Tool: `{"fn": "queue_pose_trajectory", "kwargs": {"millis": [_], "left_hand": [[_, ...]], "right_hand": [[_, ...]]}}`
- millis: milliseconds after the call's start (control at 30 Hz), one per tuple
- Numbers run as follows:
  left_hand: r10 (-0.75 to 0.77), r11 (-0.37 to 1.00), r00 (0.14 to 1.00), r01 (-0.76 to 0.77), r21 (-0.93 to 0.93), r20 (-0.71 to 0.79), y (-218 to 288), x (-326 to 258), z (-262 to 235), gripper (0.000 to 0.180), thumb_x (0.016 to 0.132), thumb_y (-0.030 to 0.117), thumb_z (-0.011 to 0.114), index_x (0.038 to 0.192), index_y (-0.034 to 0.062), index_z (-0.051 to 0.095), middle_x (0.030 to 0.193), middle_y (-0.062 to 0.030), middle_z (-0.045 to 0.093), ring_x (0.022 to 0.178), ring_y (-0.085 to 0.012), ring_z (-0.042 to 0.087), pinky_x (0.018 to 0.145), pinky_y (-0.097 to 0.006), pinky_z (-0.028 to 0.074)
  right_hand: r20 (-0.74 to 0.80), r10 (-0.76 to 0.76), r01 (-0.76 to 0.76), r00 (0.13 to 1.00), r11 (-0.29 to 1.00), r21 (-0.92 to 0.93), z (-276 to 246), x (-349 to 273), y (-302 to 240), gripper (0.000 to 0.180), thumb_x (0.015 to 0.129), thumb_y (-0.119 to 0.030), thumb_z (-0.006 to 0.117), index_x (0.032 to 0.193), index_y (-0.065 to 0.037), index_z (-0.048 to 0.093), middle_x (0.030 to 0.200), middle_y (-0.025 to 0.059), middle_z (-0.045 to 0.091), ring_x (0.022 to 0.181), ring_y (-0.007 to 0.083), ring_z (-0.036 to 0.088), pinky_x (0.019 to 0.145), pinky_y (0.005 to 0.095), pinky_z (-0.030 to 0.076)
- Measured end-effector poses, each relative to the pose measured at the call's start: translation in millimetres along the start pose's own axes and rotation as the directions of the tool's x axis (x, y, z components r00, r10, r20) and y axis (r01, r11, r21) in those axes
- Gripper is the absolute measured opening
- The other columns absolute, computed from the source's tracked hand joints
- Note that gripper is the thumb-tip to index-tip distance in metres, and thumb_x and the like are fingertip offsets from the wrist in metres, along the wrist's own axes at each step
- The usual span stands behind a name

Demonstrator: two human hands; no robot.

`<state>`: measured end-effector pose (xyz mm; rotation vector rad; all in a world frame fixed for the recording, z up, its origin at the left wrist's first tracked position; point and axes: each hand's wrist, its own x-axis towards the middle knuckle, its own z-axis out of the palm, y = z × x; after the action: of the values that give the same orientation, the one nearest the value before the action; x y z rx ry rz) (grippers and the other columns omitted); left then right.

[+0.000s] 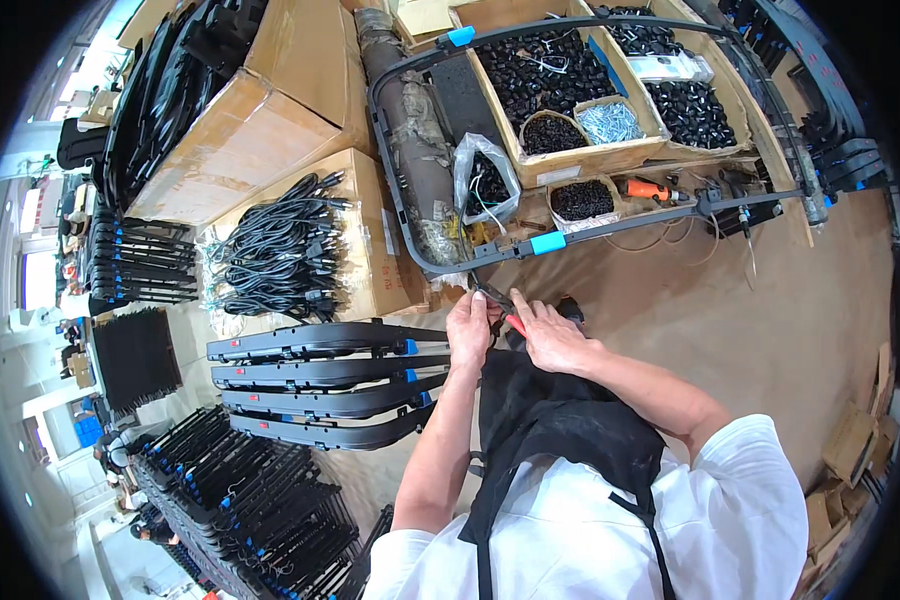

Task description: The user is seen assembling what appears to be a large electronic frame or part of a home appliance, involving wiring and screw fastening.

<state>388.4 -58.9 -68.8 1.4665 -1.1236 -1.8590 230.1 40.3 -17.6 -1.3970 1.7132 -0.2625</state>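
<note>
A large black rectangular frame (610, 232) with blue pieces on its bars lies across the work surface in front of me. Just below its near left corner, my right hand (555, 338) grips red-handled pliers (516, 324), whose dark jaws point up and left toward that corner. My left hand (470, 328) is closed beside the jaws, its fingertips pinched close to the frame. Whatever it pinches is too small and covered to make out. A clear bag of small black parts (487, 182) stands inside the frame near this corner.
Beyond lie boxes of black parts (540, 75), silver screws (610, 123) and an orange-bodied tool (647, 189). Bundled black cables (285, 250) lie on a carton at left. Long black housings (310, 376) are stacked beside my left forearm. Cardboard (850, 445) leans at far right.
</note>
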Motion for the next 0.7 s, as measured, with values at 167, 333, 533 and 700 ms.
{"fn": "queue_pose_trajectory", "kwargs": {"millis": [167, 333, 533, 700], "left_hand": [[0.069, 0.940, 0.997, -0.050, 0.338, -0.046, -5.8, 2.5, -1.5, 0.033, 0.114, 0.025, 0.049, 0.114, -0.0014, 0.068, 0.093, -0.0051, 0.071, 0.081, -0.0108, 0.064, 0.077, -0.029, 0.053], [0.121, 0.955, 0.993, -0.116, 0.274, 0.001, -4.8, 4.7, 0.9, 0.031, 0.113, 0.023, 0.049, 0.121, -0.0014, 0.066, 0.104, -0.0075, 0.072, 0.091, -0.0154, 0.068, 0.085, -0.031, 0.056], [-0.149, 0.988, 0.982, 0.145, 0.049, 0.112, 22.0, 16.2, -11.3, 0.039, 0.110, 0.034, 0.054, 0.118, -0.0020, 0.065, 0.109, -0.0139, 0.074, 0.096, -0.0217, 0.073, 0.090, -0.037, 0.061], [-0.076, 0.984, 0.996, 0.070, 0.166, 0.034, 21.6, 30.4, -24.8, 0.041, 0.111, 0.035, 0.052, 0.110, -0.0023, 0.069, 0.097, -0.0121, 0.074, 0.084, -0.0214, 0.073, 0.078, -0.040, 0.063]], "right_hand": [[0.012, -0.098, 0.099, 0.995, 0.984, -0.145, -7.9, 1.9, 4.9, 0.099, 0.085, -0.014, 0.068, 0.167, -0.002, 0.015, 0.130, 0.0322, 0.054, 0.116, 0.0479, 0.057, 0.099, 0.0565, 0.048], [-0.056, -0.066, 0.059, 0.996, 0.991, -0.123, -14.4, -4.1, 2.6, 0.100, 0.079, -0.021, 0.074, 0.165, -0.006, 0.024, 0.125, 0.0290, 0.053, 0.115, 0.0475, 0.056, 0.092, 0.0583, 0.046], [-0.186, -0.060, 0.052, 0.981, 0.998, -0.043, -7.2, -10.3, -1.2, 0.095, 0.077, -0.024, 0.079, 0.158, -0.011, 0.032, 0.119, 0.0289, 0.055, 0.110, 0.0489, 0.060, 0.094, 0.0554, 0.055], [-0.257, -0.042, 0.033, 0.966, 0.999, -0.041, 5.4, -10.5, -24.8, 0.093, 0.078, -0.025, 0.078, 0.159, -0.011, 0.034, 0.116, 0.0290, 0.056, 0.105, 0.0483, 0.065, 0.089, 0.0560, 0.056]]}}
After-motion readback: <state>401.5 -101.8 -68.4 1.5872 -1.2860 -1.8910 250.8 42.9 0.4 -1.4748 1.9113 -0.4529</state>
